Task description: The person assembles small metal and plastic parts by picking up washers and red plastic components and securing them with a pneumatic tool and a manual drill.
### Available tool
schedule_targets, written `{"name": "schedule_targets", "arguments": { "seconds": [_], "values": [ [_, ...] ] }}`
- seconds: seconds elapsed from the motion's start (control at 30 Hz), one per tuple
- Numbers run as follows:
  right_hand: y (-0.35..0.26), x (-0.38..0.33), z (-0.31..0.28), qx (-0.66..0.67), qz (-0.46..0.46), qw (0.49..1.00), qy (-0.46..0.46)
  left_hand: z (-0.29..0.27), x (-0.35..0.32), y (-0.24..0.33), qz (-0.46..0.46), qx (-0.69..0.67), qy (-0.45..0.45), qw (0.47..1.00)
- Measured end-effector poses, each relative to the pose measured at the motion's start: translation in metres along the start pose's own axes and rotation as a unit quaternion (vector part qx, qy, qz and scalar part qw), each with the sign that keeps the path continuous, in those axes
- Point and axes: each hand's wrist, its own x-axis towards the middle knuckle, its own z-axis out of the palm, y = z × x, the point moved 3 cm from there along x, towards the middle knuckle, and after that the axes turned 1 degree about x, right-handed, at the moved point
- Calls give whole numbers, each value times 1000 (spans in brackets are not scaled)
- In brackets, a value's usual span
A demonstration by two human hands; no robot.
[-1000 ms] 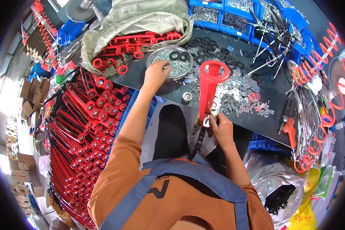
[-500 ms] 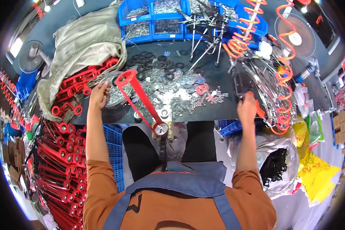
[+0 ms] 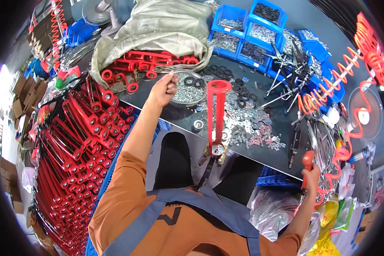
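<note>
Red arm (image 3: 220,115) upright at the table edge, red-handled tool (image 3: 307,160) in the right hand (image 3: 311,176)

Head view: the hands are well apart. Fingers of the right hand wrap around the red-handled tool, just off the right front edge of the dark table (image 3: 273,158). At the left, the left hand (image 3: 164,89) hovers beside a round bowl (image 3: 191,102) of small silver fasteners, its fingers curled; whether they pinch anything, I cannot tell. Two black rings lie on the fasteners.

Between the hands, touched by neither, the red arm has its wide ring at the top and its lower end, with a silver face, at the front edge. Just left of it sits a small round metal piece (image 3: 198,124). Behind and to its right are scattered black rings (image 3: 242,103) and loose metal parts. Farther back, a pale sack (image 3: 158,36) spills more red pieces (image 3: 149,59), and blue bins (image 3: 248,60) hold small hardware.
</note>
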Motion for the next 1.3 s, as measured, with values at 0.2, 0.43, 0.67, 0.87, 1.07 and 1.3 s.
{"name": "schedule_targets", "arguments": {
  "seconds": [0.2,0.43,0.67,0.87,1.07,1.3],
  "values": [
    [-119,-108,18,545,45,798,-255,35,-113,-62,-113,-21,57,992],
    [-231,-152,95,492,3,734,-469,63,-171,-104,-223,-126,-44,966],
    [-253,-151,114,507,28,731,-457,67,-186,-99,-220,-101,-34,970],
    [-248,-150,116,504,34,732,-457,70,-184,-98,-211,-19,-14,977],
    [-241,-150,116,453,10,765,-458,75,-184,-114,-159,51,-10,986],
    [-237,-149,111,437,0,780,-449,85,-185,-121,-115,223,-26,968]
  ]
}}
